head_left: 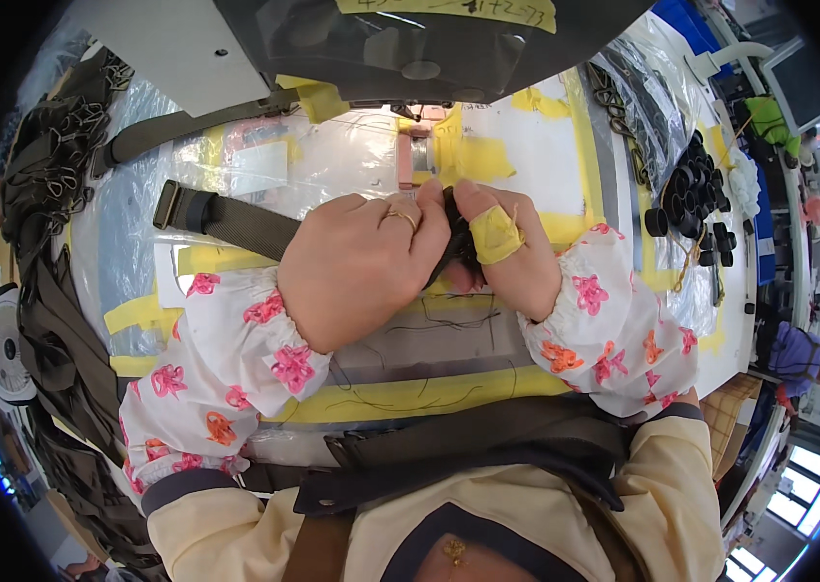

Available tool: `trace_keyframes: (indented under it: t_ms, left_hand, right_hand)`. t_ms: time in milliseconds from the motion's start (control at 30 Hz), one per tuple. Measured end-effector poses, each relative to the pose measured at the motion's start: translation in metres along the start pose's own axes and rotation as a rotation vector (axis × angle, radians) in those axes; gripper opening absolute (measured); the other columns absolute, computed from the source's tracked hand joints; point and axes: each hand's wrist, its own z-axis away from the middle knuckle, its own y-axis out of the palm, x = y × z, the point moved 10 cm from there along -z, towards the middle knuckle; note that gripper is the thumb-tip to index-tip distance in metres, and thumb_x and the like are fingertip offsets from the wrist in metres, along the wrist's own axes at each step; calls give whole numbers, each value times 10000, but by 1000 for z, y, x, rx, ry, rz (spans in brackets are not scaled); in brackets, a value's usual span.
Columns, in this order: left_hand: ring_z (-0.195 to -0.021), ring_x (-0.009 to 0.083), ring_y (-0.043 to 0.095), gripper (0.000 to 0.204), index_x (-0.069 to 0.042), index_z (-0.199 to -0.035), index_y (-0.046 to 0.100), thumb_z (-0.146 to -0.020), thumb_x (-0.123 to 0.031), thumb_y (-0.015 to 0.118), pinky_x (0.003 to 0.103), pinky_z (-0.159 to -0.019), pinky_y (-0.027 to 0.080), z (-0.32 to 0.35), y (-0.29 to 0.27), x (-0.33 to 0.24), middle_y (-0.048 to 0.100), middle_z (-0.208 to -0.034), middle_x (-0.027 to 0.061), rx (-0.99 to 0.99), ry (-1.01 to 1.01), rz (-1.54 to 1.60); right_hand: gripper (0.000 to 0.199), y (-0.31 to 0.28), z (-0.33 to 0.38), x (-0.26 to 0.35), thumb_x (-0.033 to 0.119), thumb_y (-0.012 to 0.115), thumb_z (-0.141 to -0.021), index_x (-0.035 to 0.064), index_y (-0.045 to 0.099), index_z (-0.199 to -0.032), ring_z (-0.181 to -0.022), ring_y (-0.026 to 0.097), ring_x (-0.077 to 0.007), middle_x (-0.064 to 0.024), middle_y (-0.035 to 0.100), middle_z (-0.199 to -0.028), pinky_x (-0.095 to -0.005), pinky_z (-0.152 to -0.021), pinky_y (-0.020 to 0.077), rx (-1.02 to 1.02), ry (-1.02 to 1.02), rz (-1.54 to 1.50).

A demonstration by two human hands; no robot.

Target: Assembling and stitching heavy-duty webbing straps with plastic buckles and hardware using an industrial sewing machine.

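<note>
My left hand (356, 267) and my right hand (499, 254) meet at the middle of the sewing table and pinch a dark webbing strap (235, 223) between their fingertips. The strap runs from my hands to the left across clear plastic sheeting and ends in a folded, stitched end. My left hand wears a ring. Yellow tape is wrapped around a finger of my right hand. Both forearms wear white sleeve covers with pink and orange flowers. Just beyond my fingers stands the presser foot (417, 155) of the sewing machine (429, 39).
Another dark strap (187, 126) lies at the upper left. A pile of dark straps with metal rings (51, 165) fills the left side. Black thread spools (691, 189) stand at the right. Yellow tape strips (381, 396) mark the table. Loose threads lie near my wrists.
</note>
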Motion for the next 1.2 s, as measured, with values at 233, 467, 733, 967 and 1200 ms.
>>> trace_keyframes:
  t_ms: [233,467,733,967,1200]
  left_hand:
    - [-579,228,580,171,-31,-916,606,-789,-146,612,297,-514,450,9,1,32,626,-721,74,-164,-170,347]
    - [-653,42,484,133,12,-890,562,-896,-119,538,205,-602,421,24,57,55,557,-711,-4,288,-633,1144]
    - [-683,260,581,243,-52,-929,603,-698,-66,675,310,-614,473,-2,-46,12,589,-759,100,-327,26,544]
    - [-676,266,594,236,-61,-967,621,-734,-99,633,336,-579,470,18,25,46,615,-817,86,-40,-292,534]
    - [-725,280,589,244,-72,-934,653,-692,-66,682,363,-643,472,11,2,49,617,-837,88,-168,-102,328]
  right_hand:
    - [321,-1,3,5,251,428,-955,-17,504,-796,-444,519,-108,-62,506,-558,-255,-411,388,-61,-112,257]
    - [297,0,4,12,235,435,-951,-17,485,-801,-439,539,-158,-103,522,-561,-276,-424,408,-63,-207,286]
    - [271,-15,-12,28,239,455,-938,-21,531,-937,-547,562,-141,-87,588,-650,-244,-446,438,-69,-233,191]
    - [329,-2,-15,7,238,431,-935,-63,507,-1043,-584,578,-161,-132,593,-828,-271,-424,474,116,171,-312]
    - [320,2,-19,-12,272,380,-956,-13,496,-1045,-570,551,-151,-110,573,-825,-282,-429,456,246,348,-311]
